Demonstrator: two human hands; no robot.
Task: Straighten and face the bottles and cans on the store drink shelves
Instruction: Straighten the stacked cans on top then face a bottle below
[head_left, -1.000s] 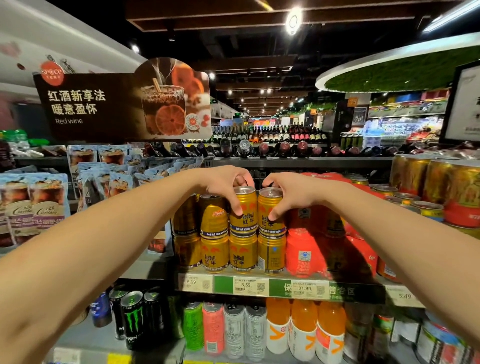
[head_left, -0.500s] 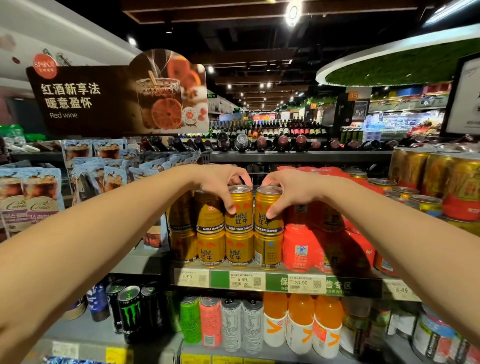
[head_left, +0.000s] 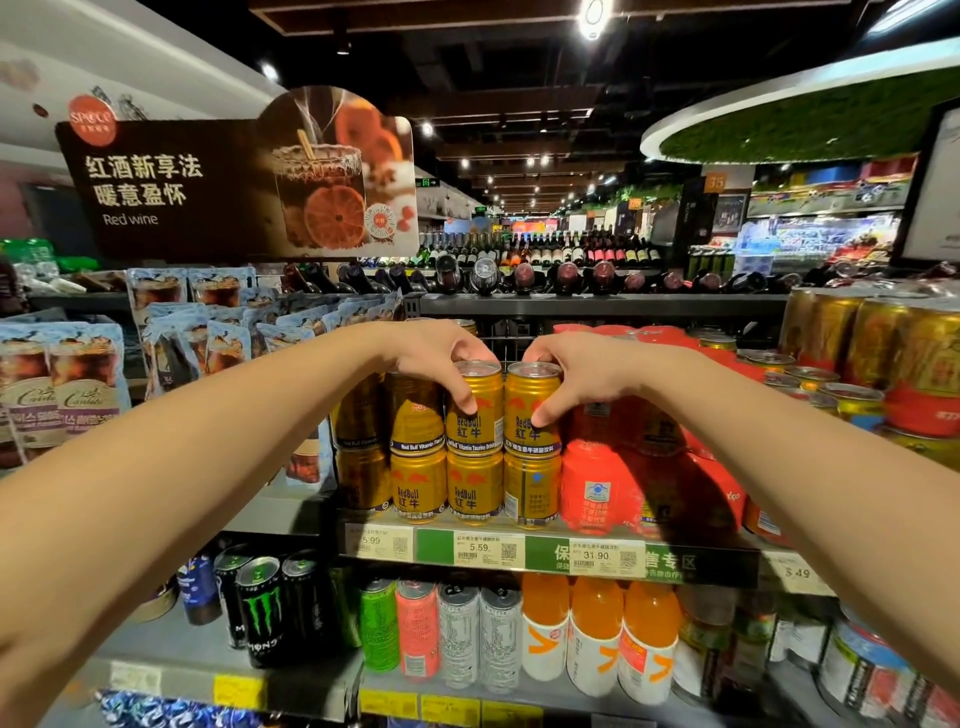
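**Both hands on the top row of gold cans**

A person reaches both bare arms to the middle shelf (head_left: 550, 555) of a store drink display. The left hand (head_left: 434, 351) grips the left gold can (head_left: 474, 410) of the upper tier, its fingers curled over the lid's far edge and its thumb (head_left: 464, 397) pressed down the label's front. The right hand (head_left: 574, 364) mirrors it on the right gold can (head_left: 530, 408) just beside, fingers hooked over the rim, thumb lying on the red logo. The two cans stand upright, touching side by side, each stacked on a can of the lower gold row (head_left: 470, 488). Their labels face forward. To the left, further gold cans (head_left: 415, 415) stand in the same two tiers; one there shows its label turned partly aside. To the right sit red wrapped multipacks (head_left: 597, 483). Price tags (head_left: 480, 548) line the shelf edge below. On the shelf underneath stand black cans (head_left: 260, 613), a green can (head_left: 379, 623), a pink can (head_left: 418, 629), silver cans (head_left: 478, 634) and orange-and-white bottles (head_left: 597, 634). A brown red-wine sign (head_left: 171, 192) hangs above pouches (head_left: 62, 384) at left, with wine bottles (head_left: 566, 273) lying along the top shelf.
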